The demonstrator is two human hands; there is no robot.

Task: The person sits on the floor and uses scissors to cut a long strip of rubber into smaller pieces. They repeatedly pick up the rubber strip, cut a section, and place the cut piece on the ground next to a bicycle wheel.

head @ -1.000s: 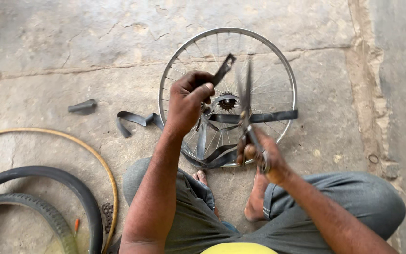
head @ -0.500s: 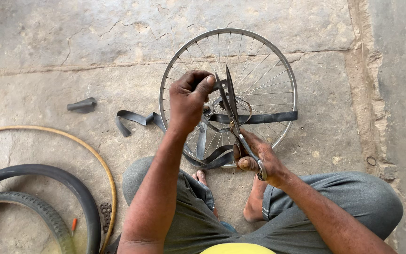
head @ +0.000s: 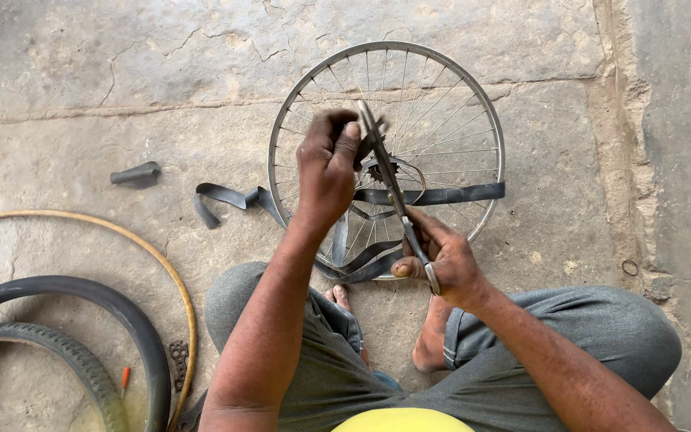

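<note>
The person sits cross-legged on a cracked concrete floor. A spoked bicycle wheel lies flat on the floor directly ahead of the knees.

The right hand is closed around the handles of a pair of scissors. The blades run up and to the left, over the wheel hub, and lie nearly together; their tips end at the left hand.

The left hand is raised above the wheel, fingers pinched together on a small piece of black rubber strip right at the blade tips.

A longer black rubber band lies across the wheel (one end trails onto the floor at the left). Black tyres and a tan hoop lie well apart, lower left.
</note>
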